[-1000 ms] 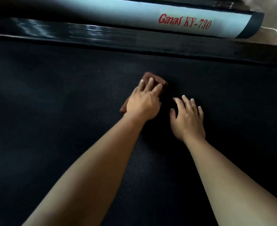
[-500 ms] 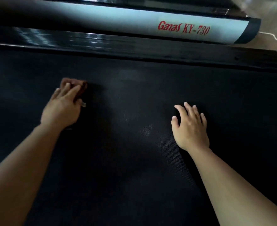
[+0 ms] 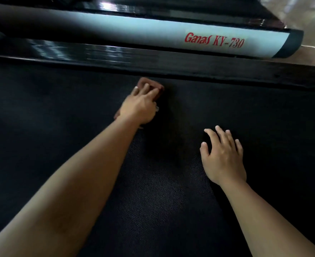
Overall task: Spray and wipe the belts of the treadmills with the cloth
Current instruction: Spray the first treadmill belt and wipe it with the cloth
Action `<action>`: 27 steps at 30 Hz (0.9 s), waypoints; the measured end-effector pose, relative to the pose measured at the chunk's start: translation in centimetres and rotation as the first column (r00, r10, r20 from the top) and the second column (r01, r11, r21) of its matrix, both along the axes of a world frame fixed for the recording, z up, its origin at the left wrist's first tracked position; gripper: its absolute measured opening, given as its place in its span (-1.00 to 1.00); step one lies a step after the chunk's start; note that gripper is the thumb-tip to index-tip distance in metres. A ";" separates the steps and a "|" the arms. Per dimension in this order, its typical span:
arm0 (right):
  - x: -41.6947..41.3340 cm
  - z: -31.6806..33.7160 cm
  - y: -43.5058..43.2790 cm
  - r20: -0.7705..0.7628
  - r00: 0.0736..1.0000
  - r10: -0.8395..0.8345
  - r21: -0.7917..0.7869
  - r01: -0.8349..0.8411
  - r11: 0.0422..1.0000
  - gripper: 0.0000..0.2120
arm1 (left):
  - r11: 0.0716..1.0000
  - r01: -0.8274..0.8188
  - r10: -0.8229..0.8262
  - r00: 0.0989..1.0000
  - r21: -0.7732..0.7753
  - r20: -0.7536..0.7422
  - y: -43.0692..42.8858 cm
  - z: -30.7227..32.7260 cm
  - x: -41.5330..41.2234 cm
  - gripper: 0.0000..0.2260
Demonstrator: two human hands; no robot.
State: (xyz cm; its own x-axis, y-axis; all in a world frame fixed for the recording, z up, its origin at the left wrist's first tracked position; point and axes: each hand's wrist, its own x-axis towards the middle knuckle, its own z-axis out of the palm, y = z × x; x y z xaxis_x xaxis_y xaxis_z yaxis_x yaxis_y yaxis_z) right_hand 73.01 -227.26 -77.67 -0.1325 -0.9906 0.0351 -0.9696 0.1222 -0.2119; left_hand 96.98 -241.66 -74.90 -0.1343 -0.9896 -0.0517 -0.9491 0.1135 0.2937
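Dark woven treadmill belt (image 3: 162,201) fills nearly the whole frame, its fine weave catching a little light in the lower middle. Just above centre, the left hand (image 3: 140,106) lies palm down on a reddish-brown cloth (image 3: 149,84), fingers stretched forward over it and pressing it flat against the belt; the cloth shows beyond the fingertips and a small corner peeps out at the wrist side. The hand looks slightly blurred. Its bare forearm runs down to the lower left corner of the frame.

To the right and lower in the frame, the right hand (image 3: 223,156) rests flat on the belt, empty, with fingers spread a little and the thumb held out to the left. It sits well apart from the cloth. Its forearm leads down to the lower right corner.

Beyond the cloth, toward the top of the frame, a glossy black side rail (image 3: 153,60) borders the belt and runs across the picture. Above that lies a pale grey-blue frame cover (image 3: 115,28) with a dark end cap at the right, carrying red lettering (image 3: 214,40) that reads "Ganas KY-730". At the upper right corner a patch of pale floor (image 3: 312,13) shows, blurred.
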 end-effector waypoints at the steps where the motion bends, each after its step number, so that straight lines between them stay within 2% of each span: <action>1: 0.0 0.0 0.0 0.004 1.000 -0.002 0.004 0.002 1.000 -0.51 | 0.998 0.064 -0.064 0.998 0.009 -0.005 0.9 0.0 -1.0 -0.49; 4: 0.0 0.1 0.1 0.004 1.000 -0.002 0.003 0.002 1.000 -0.51 | 0.977 0.213 -0.212 0.976 0.016 -0.048 4.5 -0.6 -1.3 -0.50; 7: 0.1 0.0 0.1 0.001 1.000 -0.009 -0.010 0.009 1.000 -0.51 | 0.975 0.221 -0.221 0.973 -0.012 -0.060 8.4 -1.4 1.5 -0.51; 12: 0.1 0.0 0.0 -0.008 1.000 -0.012 -0.008 0.012 1.000 -0.51 | 0.996 -0.015 0.011 0.999 -0.089 -0.049 10.6 -1.4 9.6 -0.50; 15: 0.2 0.1 0.1 -0.016 1.000 -0.016 -0.008 0.015 1.000 -0.51 | 0.976 -0.207 0.204 0.978 -0.068 -0.049 8.1 -1.8 14.5 -0.49; 18: 0.2 0.1 0.1 -0.022 1.000 -0.022 0.004 0.022 1.000 -0.50 | 0.955 -0.293 0.293 0.956 -0.048 -0.024 3.3 -2.0 17.0 -0.50; 21: 0.2 0.2 0.0 -0.027 0.999 -0.024 0.004 0.024 1.000 -0.51 | 0.958 -0.285 0.285 0.959 -0.038 0.003 -1.2 -2.0 15.9 -0.51; 24: 0.3 0.2 -0.1 -0.036 0.999 -0.026 0.019 0.027 0.999 -0.51 | 0.962 -0.272 0.272 0.962 -0.028 -0.001 -3.6 -1.4 11.1 -0.51; 27: 0.2 0.2 0.1 -0.022 1.000 -0.012 0.006 0.012 1.000 -0.50 | 0.986 -0.163 0.163 0.987 -0.017 -0.007 -4.5 -0.7 4.6 -0.51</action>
